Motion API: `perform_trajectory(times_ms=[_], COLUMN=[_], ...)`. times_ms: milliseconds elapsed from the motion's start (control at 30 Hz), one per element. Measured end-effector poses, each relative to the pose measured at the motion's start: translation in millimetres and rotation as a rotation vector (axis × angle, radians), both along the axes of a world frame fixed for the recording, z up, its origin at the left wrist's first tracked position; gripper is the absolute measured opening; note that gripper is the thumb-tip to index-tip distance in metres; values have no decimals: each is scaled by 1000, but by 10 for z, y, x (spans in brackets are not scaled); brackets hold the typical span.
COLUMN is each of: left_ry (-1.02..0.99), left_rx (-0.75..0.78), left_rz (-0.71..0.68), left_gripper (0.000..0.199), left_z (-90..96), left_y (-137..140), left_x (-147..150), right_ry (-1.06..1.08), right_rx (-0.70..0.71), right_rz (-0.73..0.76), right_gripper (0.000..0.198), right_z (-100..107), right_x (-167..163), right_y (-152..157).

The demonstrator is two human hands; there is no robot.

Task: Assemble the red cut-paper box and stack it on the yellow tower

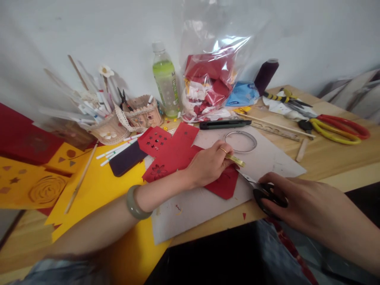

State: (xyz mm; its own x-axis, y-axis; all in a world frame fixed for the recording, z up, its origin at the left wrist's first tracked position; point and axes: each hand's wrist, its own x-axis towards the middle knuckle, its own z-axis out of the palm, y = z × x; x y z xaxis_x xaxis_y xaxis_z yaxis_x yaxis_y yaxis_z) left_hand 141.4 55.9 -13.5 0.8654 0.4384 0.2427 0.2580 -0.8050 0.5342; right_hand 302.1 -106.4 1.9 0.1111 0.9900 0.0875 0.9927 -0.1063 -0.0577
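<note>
My left hand (210,162) is closed, with a short yellowish strip (236,160) pinched between its fingers. It rests over the red paper (224,185), whose cut-out pieces show star and flower holes. In my right hand (297,198) is a pair of scissors (270,196) with black handles. Their blades point left toward the strip and the red paper; whether they touch either I cannot tell. A thin ring, like a nearly used-up tape roll (240,141), lies on the grey board (175,225) just behind my left hand.
Behind stand a green-labelled bottle (166,79), a clear bag (208,79) of red scraps and pen baskets (107,128). A cutter knife (225,124) lies across the board's back. Red-and-yellow-handled scissors (341,126) and pliers (285,97) lie right. Yellow paper (118,194) spreads left.
</note>
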Motion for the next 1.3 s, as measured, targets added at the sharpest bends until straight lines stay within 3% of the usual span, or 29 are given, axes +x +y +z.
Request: perform_trajectory(times_ms=[100,400,567,767,900,1000,1033,1133,1300], left_ry=[3,43,68,70,58,48,45,39,35], left_rx=[-4,-121,-142,-158,-185,-216,-227,-270,-380], left_rz=[17,72,76,97,103,111,117,154,185], left_gripper=[8,10,12,12,11,12,12,14,17], left_z=[-9,62,85,86,88,93,96,104,100], left_y=[-3,27,59,54,64,72,73,74,132], left_x=[6,67,125,135,136,142,145,158,205], right_ry=[-58,140,157,190,156,74,24,-64,-10], right_rx=[-125,-158,-41,136,252,263,255,275,273], right_rz=[-9,86,23,46,170,542,586,610,571], right_gripper=[29,19,16,28,26,28,29,32,40], right_z=[29,30,-10,2,93,56,19,-116,-209], right_x=[-27,167,507,912,606,248,163,67,136], right_y=[72,95,61,275,318,292,287,285,300])
